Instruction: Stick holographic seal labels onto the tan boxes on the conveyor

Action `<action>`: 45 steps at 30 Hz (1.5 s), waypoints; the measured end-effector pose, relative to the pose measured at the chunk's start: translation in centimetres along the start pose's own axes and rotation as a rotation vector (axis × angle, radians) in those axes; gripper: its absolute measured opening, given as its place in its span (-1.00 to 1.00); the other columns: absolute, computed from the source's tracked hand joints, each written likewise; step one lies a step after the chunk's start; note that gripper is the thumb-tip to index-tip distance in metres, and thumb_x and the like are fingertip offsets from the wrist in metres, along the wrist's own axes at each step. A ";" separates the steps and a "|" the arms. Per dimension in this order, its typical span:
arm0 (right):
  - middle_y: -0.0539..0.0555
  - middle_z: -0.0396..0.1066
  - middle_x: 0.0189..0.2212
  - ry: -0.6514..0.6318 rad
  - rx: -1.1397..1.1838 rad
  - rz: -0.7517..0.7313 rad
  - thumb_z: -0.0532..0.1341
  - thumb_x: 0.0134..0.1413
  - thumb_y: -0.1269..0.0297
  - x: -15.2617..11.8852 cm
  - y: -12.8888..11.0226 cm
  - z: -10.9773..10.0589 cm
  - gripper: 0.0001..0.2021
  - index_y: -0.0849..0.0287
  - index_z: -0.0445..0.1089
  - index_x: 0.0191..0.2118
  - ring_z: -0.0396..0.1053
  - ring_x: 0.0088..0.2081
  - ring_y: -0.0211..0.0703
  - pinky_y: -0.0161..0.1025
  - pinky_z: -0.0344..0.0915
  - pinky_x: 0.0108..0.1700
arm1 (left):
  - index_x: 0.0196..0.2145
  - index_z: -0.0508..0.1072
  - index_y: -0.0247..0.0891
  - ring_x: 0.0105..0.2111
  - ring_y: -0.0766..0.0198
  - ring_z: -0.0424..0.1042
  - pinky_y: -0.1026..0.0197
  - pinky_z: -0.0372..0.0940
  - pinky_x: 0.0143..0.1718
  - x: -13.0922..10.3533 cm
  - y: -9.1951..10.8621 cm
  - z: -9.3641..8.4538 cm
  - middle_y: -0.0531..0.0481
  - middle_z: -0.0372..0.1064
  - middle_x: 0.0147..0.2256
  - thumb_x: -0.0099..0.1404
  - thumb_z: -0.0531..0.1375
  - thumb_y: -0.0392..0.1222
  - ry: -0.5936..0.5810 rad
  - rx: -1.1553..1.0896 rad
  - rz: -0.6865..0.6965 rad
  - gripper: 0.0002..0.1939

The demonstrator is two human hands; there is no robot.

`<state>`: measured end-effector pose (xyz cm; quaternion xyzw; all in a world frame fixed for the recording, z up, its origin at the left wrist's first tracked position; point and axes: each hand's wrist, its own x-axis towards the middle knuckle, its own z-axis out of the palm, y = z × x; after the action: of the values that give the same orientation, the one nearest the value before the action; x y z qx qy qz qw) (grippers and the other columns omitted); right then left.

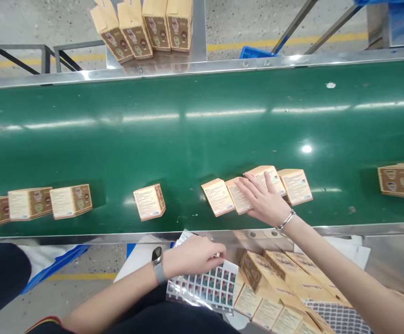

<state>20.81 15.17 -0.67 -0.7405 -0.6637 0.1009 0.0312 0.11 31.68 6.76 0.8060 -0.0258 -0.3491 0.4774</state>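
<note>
My left hand [196, 255], with a watch on its wrist, is closed at the top of a sheet of small stickers [210, 290] held over my lap. My right hand [264, 199] lies with spread fingers on a group of brown and cream boxes on the green belt. Its fingertips touch a box [239, 195] and the box beside it [269, 176]. One box [217, 197] stands left of the hand, another [295, 186] to the right. A single box [149, 202] sits apart, farther left on the belt.
The green conveyor belt [153, 153] runs across the view between metal rails. Several boxes [71, 202] stand at its left, others [401, 180] at the far right. More packages [179, 28] stand beyond the far rail. Near me are stacked packages [285, 283] and another sticker sheet [337, 315].
</note>
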 end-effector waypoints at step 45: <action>0.15 0.54 -0.13 0.464 0.403 0.104 0.19 0.20 0.51 2.5 -13.4 -5.4 -0.81 0.09 0.46 -0.18 0.44 0.01 0.03 0.00 0.42 -0.06 | -0.29 0.46 -0.27 -0.35 0.21 0.46 0.24 0.24 -0.34 -3.2 -1.2 -5.8 -0.01 0.50 -0.35 0.32 0.07 -0.33 0.234 -0.165 -0.245 -0.84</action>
<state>9.02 19.72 6.72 -0.7556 -0.5667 0.0601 0.3229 0.78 37.88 9.32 0.7962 0.1572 -0.3095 0.4955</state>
